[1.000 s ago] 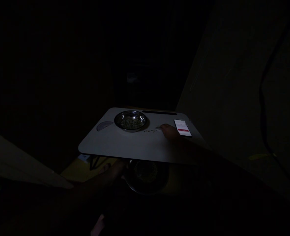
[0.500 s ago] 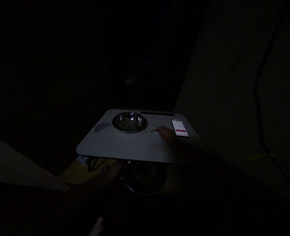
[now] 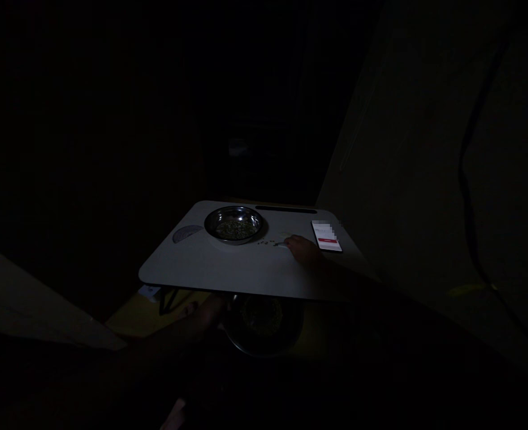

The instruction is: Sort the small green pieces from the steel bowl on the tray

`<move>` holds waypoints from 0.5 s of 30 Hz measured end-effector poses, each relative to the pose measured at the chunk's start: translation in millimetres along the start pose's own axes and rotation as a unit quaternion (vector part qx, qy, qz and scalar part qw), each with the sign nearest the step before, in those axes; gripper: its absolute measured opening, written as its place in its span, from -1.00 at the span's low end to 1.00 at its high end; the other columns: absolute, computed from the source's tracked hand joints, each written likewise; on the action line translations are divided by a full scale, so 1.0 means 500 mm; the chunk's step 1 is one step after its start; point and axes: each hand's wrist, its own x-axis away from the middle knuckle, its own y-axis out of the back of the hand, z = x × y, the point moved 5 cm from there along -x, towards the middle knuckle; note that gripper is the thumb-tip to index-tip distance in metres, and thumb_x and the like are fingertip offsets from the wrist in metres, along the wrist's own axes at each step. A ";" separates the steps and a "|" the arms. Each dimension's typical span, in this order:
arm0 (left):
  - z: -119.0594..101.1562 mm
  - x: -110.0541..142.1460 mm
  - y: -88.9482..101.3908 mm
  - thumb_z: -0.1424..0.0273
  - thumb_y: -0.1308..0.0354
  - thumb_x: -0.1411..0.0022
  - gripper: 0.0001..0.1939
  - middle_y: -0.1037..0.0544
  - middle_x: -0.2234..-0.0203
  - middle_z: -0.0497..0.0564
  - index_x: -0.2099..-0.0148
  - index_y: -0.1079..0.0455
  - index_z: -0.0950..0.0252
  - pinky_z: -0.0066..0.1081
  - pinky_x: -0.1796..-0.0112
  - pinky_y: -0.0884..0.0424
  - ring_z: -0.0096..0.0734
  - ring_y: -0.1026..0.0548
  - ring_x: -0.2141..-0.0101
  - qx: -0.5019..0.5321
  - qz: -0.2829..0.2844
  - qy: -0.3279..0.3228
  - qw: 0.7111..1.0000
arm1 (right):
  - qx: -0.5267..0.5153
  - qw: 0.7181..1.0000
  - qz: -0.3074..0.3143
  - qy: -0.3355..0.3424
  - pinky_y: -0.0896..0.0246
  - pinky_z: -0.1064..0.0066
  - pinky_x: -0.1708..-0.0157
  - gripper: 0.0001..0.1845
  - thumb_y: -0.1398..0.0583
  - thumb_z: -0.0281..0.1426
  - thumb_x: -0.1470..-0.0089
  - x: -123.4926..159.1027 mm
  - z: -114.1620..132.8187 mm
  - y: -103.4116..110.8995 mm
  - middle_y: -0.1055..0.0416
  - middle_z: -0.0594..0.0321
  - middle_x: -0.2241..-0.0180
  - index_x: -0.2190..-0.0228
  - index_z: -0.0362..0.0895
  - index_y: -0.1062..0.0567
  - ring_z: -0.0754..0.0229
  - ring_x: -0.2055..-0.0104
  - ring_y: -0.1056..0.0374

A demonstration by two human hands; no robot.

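My right hand (image 3: pixel 304 249) rests low over the white folding table (image 3: pixel 210 266), its fingers closed on a small pale flat piece (image 3: pixel 281 244) whose kind I cannot make out. Beside that piece lie several small grains (image 3: pixel 266 242) on the tabletop. To their left stands a steel bowl (image 3: pixel 233 241) containing a layer of similar-looking small bits. Below the table's front edge, my left hand (image 3: pixel 212 307) grips the left rim of a larger metal bowl (image 3: pixel 250 352). Darkness hides most of its fingers and blurs the greenish contents of that bowl.
A lit phone (image 3: pixel 327 237) lies at the table's right side. On the left is a half-round printed mark (image 3: pixel 186 233). A dark slot (image 3: pixel 286 209) runs along the back edge. A dark cable (image 3: pixel 465 197) hangs by the right wall; the surroundings are very dark.
The right hand has shifted slightly left and toward me with the pale piece, close to the loose grains. The whole view has drifted a little. My left hand stays at the lower bowl.
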 end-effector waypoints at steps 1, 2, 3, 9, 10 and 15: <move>-0.003 0.002 -0.002 0.52 0.07 0.22 -0.84 -0.31 0.76 -0.08 0.46 -0.24 0.33 -0.49 0.62 -0.15 -0.46 -0.29 0.68 0.001 0.001 -0.001 1.000 | 0.001 1.000 -0.001 0.001 -0.01 0.47 0.22 -0.70 0.11 -0.50 -0.03 0.000 0.003 0.000 -0.27 0.15 0.23 0.22 -0.17 -0.31 0.25 0.18 -0.16; -0.006 0.003 -0.003 0.53 0.07 0.22 -0.84 -0.31 0.76 -0.08 0.47 -0.24 0.33 -0.49 0.62 -0.14 -0.46 -0.28 0.68 0.001 -0.003 -0.001 1.000 | 0.002 1.000 -0.002 0.002 -0.01 0.47 0.21 -0.70 0.11 -0.50 -0.03 0.000 0.006 0.001 -0.26 0.15 0.23 0.22 -0.17 -0.31 0.25 0.18 -0.15; -0.008 0.003 -0.003 0.53 0.07 0.22 -0.85 -0.30 0.76 -0.09 0.47 -0.24 0.33 -0.50 0.63 -0.14 -0.47 -0.28 0.69 0.000 -0.006 -0.002 1.000 | 0.002 1.000 -0.003 0.004 0.00 0.47 0.21 -0.70 0.11 -0.50 -0.03 0.000 0.010 0.002 -0.26 0.15 0.22 0.22 -0.17 -0.31 0.25 0.17 -0.15; -0.017 0.011 -0.007 0.51 0.05 0.18 -0.89 -0.29 0.77 -0.10 0.48 -0.24 0.30 -0.51 0.64 -0.11 -0.49 -0.25 0.71 -0.017 -0.022 0.037 0.999 | 0.010 1.000 0.014 0.005 0.00 0.48 0.21 -0.70 0.12 -0.49 -0.04 0.003 0.038 0.012 -0.26 0.15 0.24 0.22 -0.14 -0.31 0.25 0.17 -0.14; -0.019 0.014 -0.006 0.50 0.04 0.18 -0.90 -0.28 0.78 -0.11 0.49 -0.23 0.30 -0.51 0.64 -0.10 -0.49 -0.25 0.71 -0.021 -0.034 0.046 0.998 | 0.012 1.000 0.015 0.009 0.00 0.48 0.21 -0.70 0.12 -0.49 -0.04 0.004 0.044 0.014 -0.27 0.15 0.24 0.22 -0.14 -0.31 0.24 0.17 -0.14; -0.030 0.026 -0.009 0.55 0.07 0.20 -0.86 -0.28 0.76 -0.11 0.47 -0.22 0.30 -0.51 0.62 -0.14 -0.47 -0.28 0.67 -0.034 -0.069 0.068 0.995 | 0.018 0.999 0.014 0.026 -0.01 0.49 0.25 -0.70 0.11 -0.51 -0.02 0.016 0.077 0.023 -0.28 0.17 0.28 0.25 -0.14 -0.32 0.25 0.21 -0.15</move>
